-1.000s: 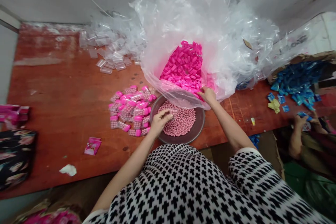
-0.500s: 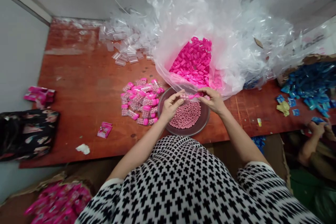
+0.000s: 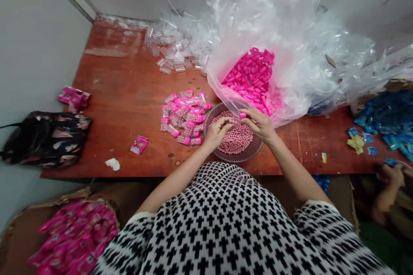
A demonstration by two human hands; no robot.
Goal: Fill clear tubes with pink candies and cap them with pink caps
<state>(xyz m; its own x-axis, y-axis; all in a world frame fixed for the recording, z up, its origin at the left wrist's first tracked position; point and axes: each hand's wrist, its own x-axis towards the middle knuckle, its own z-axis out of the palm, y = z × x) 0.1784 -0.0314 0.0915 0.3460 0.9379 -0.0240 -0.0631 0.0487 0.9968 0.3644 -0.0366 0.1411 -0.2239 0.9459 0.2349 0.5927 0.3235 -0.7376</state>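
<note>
Both my hands meet over a dark round bowl of small pink beads. My left hand pinches a small clear tube filled with pink beads. My right hand presses a pink cap onto the tube's end. Left of the bowl lies a pile of filled, pink-capped tubes. Behind the bowl a big clear plastic bag holds many loose pink caps.
Empty clear tubes are heaped at the back of the red-brown table. A dark floral bag sits at the left edge. Pink packets fill a box lower left. Blue packets and another person's hands are at right.
My right hand left the bag of caps with a pink cap and met my left hand, which lifted a filled tube from the bowl. The view has shifted left.
</note>
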